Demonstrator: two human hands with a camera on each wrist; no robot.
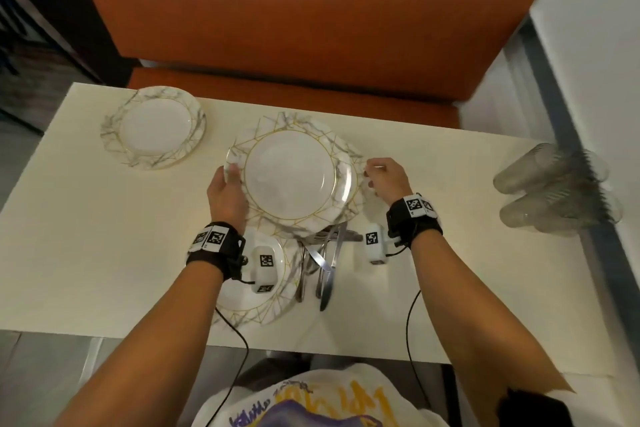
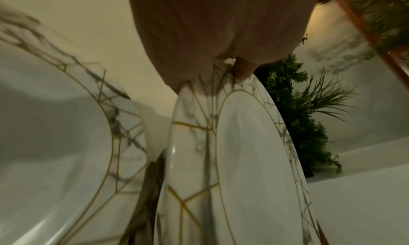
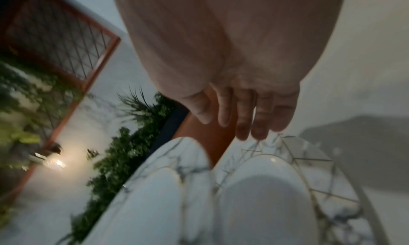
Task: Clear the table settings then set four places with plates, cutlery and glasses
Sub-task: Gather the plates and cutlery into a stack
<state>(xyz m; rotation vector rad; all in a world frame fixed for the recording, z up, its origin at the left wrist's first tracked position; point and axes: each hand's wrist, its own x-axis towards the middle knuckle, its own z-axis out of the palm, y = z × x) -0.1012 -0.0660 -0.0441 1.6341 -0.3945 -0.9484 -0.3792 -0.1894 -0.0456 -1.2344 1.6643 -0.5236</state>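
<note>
Cream table (image 1: 104, 236) before an orange bench: the marbled, gold-lined plate (image 1: 294, 177) sits mid-table, tilted, its left rim gripped by the left hand (image 1: 227, 194); the right hand (image 1: 386, 178), loosely curled, is beside its right rim, empty.

Both my forearms reach forward, wrists strapped. My left hand (image 1: 227, 192) curls in a pinching grip; my right hand (image 1: 386, 180) hangs loosely curled, holding nothing.

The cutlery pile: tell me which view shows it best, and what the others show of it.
The head view: the cutlery lies in plain sight on the table, partly under the plate that the left hand grips. The left wrist view shows only a dark blur under that plate, too unclear to name. The right wrist view shows none.
</note>
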